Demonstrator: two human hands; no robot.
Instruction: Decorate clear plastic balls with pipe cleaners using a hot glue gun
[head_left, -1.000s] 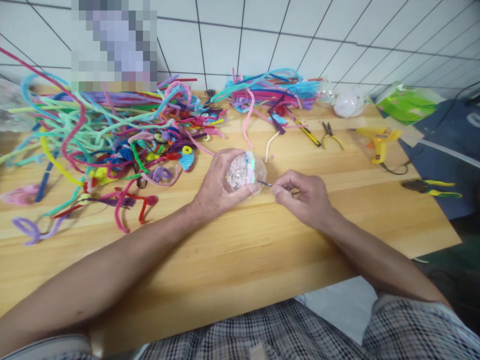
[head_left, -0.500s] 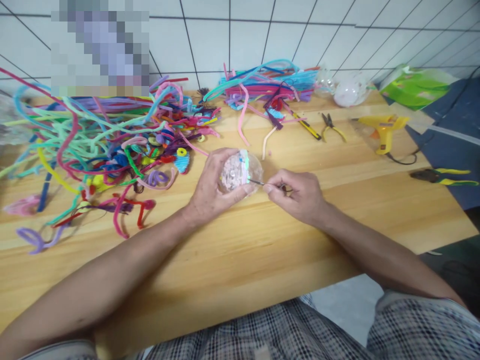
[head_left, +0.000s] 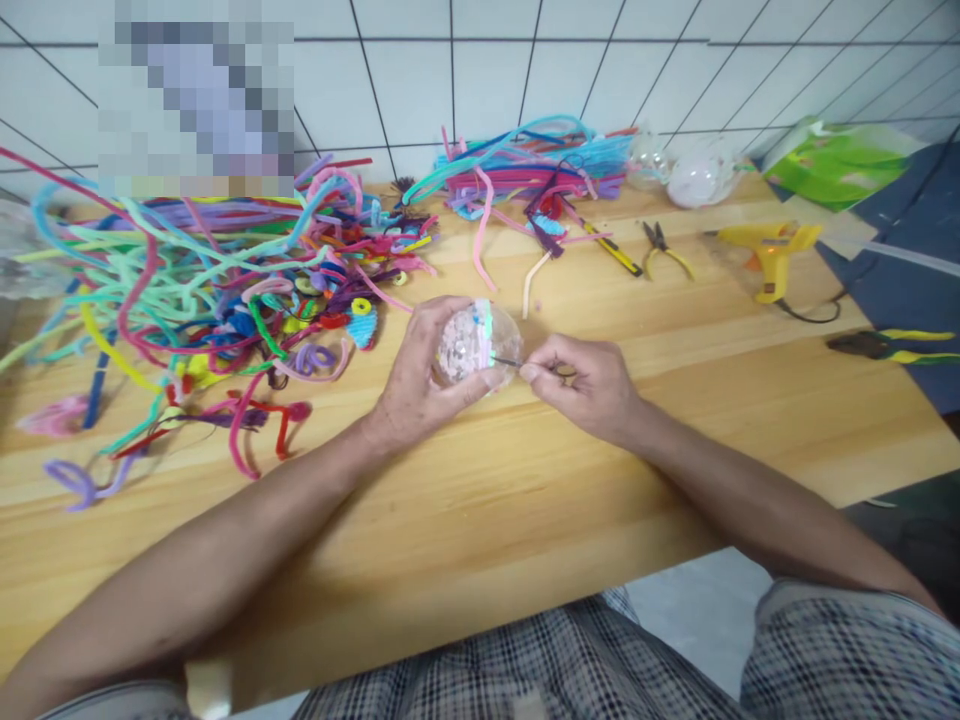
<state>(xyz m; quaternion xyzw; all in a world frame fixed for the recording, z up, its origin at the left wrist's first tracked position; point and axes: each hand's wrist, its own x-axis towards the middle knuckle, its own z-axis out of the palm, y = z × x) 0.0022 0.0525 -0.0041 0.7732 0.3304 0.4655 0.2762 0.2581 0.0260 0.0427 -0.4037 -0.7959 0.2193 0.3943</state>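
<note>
A clear plastic ball (head_left: 504, 328) with whitish-pink filling and a pale, green-edged band around it is held in my left hand (head_left: 427, 370). The fingers wrap its left side and the thumb presses along the near side. My right hand (head_left: 581, 385) is closed on a thin dark tool (head_left: 508, 361), whose tip touches the band or lies just over it. What kind of tool it is cannot be made out, since my fingers cover most of it.
Pipe cleaners (head_left: 187, 260) in many colours cover the left side, with another bundle (head_left: 540, 170) at the back. A utility knife (head_left: 619, 255), small pliers (head_left: 664, 255), a yellow glue gun (head_left: 772, 255) and larger pliers (head_left: 885, 347) lie rightward. More clear balls (head_left: 694, 180) stand near the wall.
Both hands have shifted very slightly left in view, along with the ball and tool. The view itself has moved a little. The grip of each hand is the same.
</note>
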